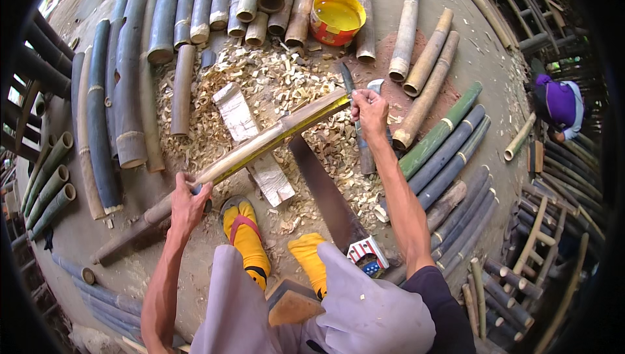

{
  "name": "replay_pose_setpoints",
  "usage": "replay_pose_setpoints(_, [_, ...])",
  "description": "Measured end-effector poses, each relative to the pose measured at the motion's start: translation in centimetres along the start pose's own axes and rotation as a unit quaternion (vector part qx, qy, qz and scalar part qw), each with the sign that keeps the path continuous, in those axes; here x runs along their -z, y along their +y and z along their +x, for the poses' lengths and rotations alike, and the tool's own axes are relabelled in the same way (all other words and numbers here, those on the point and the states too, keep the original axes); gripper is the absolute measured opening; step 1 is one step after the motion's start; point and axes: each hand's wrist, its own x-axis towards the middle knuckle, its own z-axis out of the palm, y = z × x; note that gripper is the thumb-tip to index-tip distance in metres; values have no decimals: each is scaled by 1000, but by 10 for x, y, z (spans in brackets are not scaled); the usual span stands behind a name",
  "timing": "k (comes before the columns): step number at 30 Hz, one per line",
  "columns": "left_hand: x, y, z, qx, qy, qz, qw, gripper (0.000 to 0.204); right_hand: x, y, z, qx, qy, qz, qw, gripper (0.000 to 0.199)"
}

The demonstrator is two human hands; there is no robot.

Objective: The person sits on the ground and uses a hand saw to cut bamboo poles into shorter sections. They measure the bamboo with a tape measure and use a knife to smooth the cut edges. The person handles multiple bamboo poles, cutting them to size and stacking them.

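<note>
Long split bamboo strip point(273, 136) held slanted above the heap of wood shavings point(273, 84). Left hand point(189, 201) clenched around its lower end, nearer the yellow sandal point(246, 237). Right hand point(369, 112) gripping a knife point(347, 81) at the strip's upper end, fingers closed.

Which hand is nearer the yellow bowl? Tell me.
Right. The right hand grips the bamboo strip's far end just below the yellow bowl; the left hand holds the near end.
</note>
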Motion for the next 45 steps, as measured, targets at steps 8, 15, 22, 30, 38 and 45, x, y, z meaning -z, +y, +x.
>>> replay_pose_setpoints(8, [11, 0, 9, 41, -24, 105, 993, 60, 7, 14, 3, 8, -103, -66, 993, 20])
replay_pose_setpoints(15, [8, 6, 12, 94, -29, 142, 985, 55, 61, 42, 12, 170, -13, -585, 793, 47])
replay_pose_setpoints(22, [-1, 1, 13, 62, -17, 168, 984, 53, 92, 67, 40, 155, -37, -521, 839, 58])
replay_pose_setpoints(30, [-3, 11, 10, 73, -19, 164, 984, 55, 113, 38, 23, 13, -6, 26, 1000, 59])
replay_pose_setpoints(38, [-2, 6, 6, 80, -12, 159, 984, 55, 29, -78, -44, -98, -224, 336, 909, 47])
replay_pose_setpoints(45, [-3, 7, 5, 75, -5, 165, 983, 54, -51, -64, -69, 126, -367, -293, 874, 23])
